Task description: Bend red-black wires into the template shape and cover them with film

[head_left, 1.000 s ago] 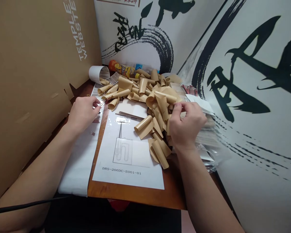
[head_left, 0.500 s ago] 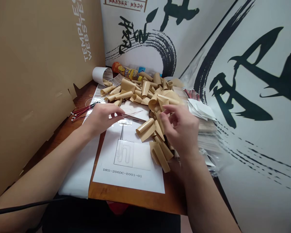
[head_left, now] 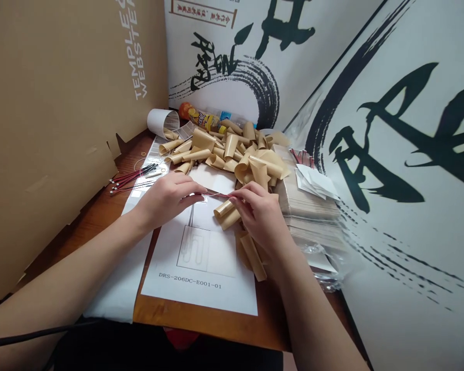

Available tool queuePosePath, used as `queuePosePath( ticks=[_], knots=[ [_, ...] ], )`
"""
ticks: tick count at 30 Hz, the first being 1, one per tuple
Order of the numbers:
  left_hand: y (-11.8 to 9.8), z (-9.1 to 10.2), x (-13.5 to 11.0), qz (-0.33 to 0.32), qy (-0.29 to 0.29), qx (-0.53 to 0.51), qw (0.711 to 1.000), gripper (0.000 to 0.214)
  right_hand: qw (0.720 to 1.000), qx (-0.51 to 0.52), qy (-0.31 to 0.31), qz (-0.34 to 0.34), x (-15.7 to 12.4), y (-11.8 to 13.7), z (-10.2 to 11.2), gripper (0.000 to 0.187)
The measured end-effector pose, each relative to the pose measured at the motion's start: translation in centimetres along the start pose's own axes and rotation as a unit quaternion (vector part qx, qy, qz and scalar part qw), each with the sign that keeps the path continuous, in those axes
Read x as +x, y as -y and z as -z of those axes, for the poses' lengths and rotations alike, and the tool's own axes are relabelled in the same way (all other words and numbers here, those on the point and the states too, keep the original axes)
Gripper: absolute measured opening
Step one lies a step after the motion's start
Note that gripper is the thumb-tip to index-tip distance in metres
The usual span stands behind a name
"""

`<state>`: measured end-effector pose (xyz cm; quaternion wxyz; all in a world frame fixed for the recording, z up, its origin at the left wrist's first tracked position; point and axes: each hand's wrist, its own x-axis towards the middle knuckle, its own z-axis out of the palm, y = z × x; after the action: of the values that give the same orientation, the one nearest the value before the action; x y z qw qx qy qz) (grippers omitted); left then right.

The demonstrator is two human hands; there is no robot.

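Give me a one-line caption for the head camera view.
Left hand and right hand hold a thin red wire over a sheet marked DRS-206DC-E001-01, beside a heap of curled tan strips.

From here I see a wooden desk [head_left: 212, 322] under a printed drawing sheet [head_left: 199, 273], with curled tan strips [head_left: 224, 157] heaped beyond it, red wire leads [head_left: 133, 179] to its left, and stacked sheets [head_left: 309, 214] to its right.

Lighting: bright, even, diffuse indoor light; source out of view. Shadows: soft and faint, under the left hand [head_left: 166, 201] and right hand [head_left: 261, 216] on the printed sheet [head_left: 201, 293]. Glare: small highlights on the plastic bag [head_left: 319, 255]. Distortion: wide-angle bowing toward the frame edges, seen on the cardboard panel [head_left: 62, 103] and calligraphy banner [head_left: 390, 144]. Focus: sharp throughout; thin wire [head_left: 218, 194] distinct, without marked blur.
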<state>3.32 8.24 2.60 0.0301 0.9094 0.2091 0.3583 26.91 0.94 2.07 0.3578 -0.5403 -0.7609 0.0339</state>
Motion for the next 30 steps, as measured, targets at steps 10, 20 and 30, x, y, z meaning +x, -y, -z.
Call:
queuePosePath(
  ticks=[10, 20, 30],
  knots=[
    [0.9, -0.2, -0.4, 0.017, 0.024, 0.053, 0.998, 0.008, 1.000, 0.010, -0.023, 0.016, 0.0, 0.5, -0.2, 0.016],
    [1.1, -0.3, -0.6, 0.046, 0.010, 0.043, 0.998, 0.014, 0.999, 0.007, -0.038, -0.001, 0.1, 0.6, -0.1, 0.020],
    [1.5, -0.4, -0.9, 0.086, 0.025, 0.044, 0.995, 0.016, 0.999, 0.021, -0.032, -0.001, 0.0, 0.4, -0.4, 0.008]
  ],
)
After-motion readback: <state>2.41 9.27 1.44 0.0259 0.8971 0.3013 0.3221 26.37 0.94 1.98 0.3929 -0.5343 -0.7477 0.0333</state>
